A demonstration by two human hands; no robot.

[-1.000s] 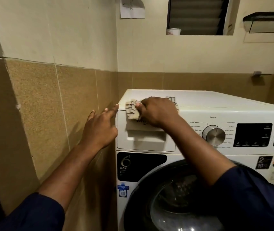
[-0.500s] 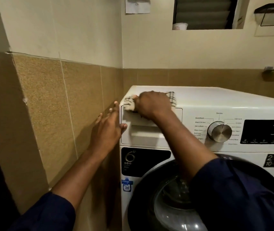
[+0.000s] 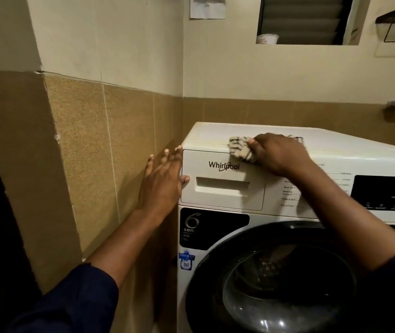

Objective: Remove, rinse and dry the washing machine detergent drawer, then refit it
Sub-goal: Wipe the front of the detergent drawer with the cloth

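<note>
The white detergent drawer (image 3: 222,188) sits flush in the top left of the washing machine (image 3: 335,150), with the brand name above its recessed handle. My right hand (image 3: 279,153) grips a cream cloth with dark stripes (image 3: 241,150) and holds it against the drawer's upper right corner, at the machine's top front edge. My left hand (image 3: 164,179) lies flat with straight fingers on the machine's left side, its thumb on the drawer's left edge.
A tiled wall (image 3: 109,145) stands close to the machine's left side. The dark round door (image 3: 271,280) fills the front below the drawer. The black control display (image 3: 381,192) is right of the drawer. A small cup (image 3: 266,39) sits on the window ledge above.
My right hand has slid the cloth to the right along the drawer's top edge, uncovering the brand name. My left hand stays flat on the machine's left side.
</note>
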